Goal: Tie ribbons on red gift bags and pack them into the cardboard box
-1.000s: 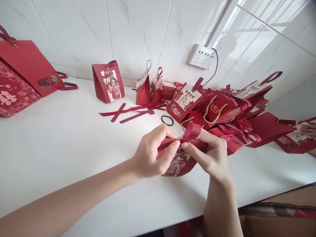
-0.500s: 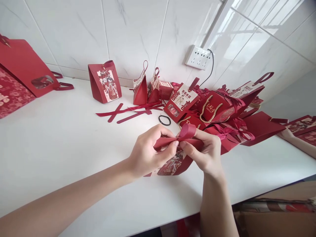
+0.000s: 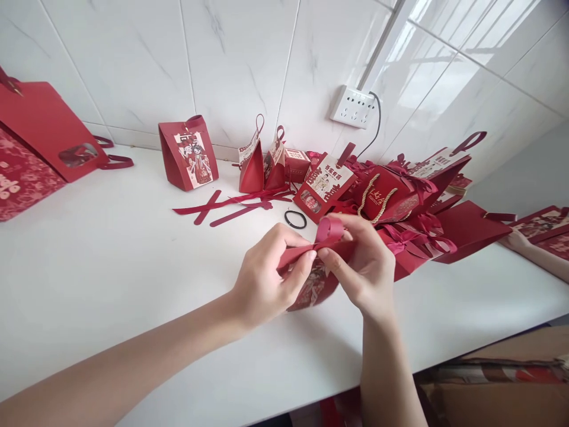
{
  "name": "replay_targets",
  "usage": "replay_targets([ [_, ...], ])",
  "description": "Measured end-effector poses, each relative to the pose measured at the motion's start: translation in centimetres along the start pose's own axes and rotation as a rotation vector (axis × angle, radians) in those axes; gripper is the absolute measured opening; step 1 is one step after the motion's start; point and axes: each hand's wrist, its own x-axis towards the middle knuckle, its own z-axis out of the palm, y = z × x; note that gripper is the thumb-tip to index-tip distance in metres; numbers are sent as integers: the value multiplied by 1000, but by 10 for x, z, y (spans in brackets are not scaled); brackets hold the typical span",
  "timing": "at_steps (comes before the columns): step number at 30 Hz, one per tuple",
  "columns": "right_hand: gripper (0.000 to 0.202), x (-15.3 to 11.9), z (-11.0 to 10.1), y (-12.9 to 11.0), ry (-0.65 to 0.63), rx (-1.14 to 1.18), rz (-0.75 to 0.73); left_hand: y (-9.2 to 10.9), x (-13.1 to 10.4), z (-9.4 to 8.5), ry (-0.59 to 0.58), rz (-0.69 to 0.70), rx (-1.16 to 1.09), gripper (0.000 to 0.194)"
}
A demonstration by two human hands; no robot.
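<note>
Between my hands is a red paper gift box (image 3: 311,292) with a printed figure on its front, held by its folded top edge just above the white table. My left hand (image 3: 271,276) pinches the top edge from the left, thumb in front and fingers behind. From the right, my right hand (image 3: 362,267) grips the same edge, its thumb tip beside the left one. A looped dark-red strap (image 3: 329,230) stands up from the middle of the top edge. My fingers cover much of the box.
Loose red straps (image 3: 231,204) and a black band (image 3: 296,219) lie beyond my hands. A finished-looking box (image 3: 189,153) stands at the wall. Several red boxes (image 3: 382,198) are heaped to the right. Another person's hand (image 3: 518,242) is at far right. A power strip (image 3: 354,107) hangs on the wall.
The box has turned and tilted slightly in my hands, so less of its printed front shows. Both hands keep their pinch on its top edge; the strap loop has shifted slightly left.
</note>
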Motion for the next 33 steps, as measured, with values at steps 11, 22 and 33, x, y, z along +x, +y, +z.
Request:
replay_targets([
  [11,42,4,-20,-5,-216,417,335,3,-13,2,-234,218,18,24],
  [22,13,2,-10,-1,-106,300,320,-7,26,-18,-232,-375,22,17],
  [33,14,12,0,-15,5,79,140,6,28,-16,-301,-371,-80,10],
])
